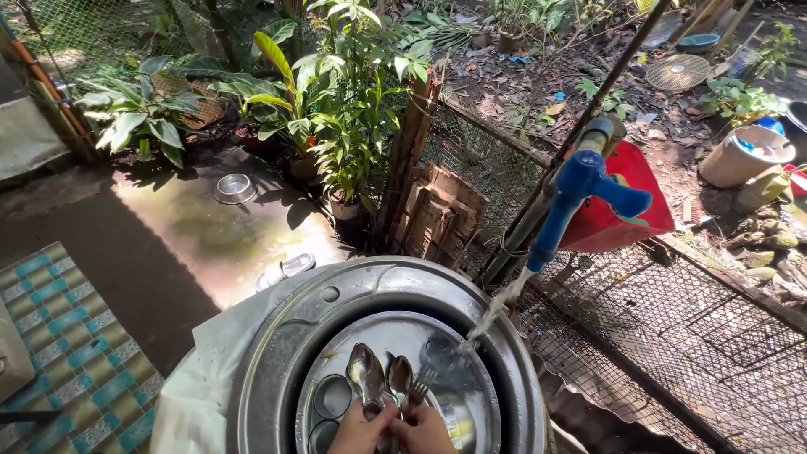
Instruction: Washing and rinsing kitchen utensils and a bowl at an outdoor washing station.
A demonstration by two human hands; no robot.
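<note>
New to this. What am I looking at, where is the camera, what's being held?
There is no machine: a person works with two bare hands, and the single picture comes from a camera worn on the head, looking down. At the bottom edge the left hand and right hand together grip the handles of a bunch of metal spoons and a fork, bowls pointing away. They are held over a compartmented steel tray lying in a large round metal basin. Water runs from a blue tap on a pipe down onto the tray beside the cutlery. Around it: wire fencing, potted plants, a small steel bowl on the wet concrete and a patterned mat.
</note>
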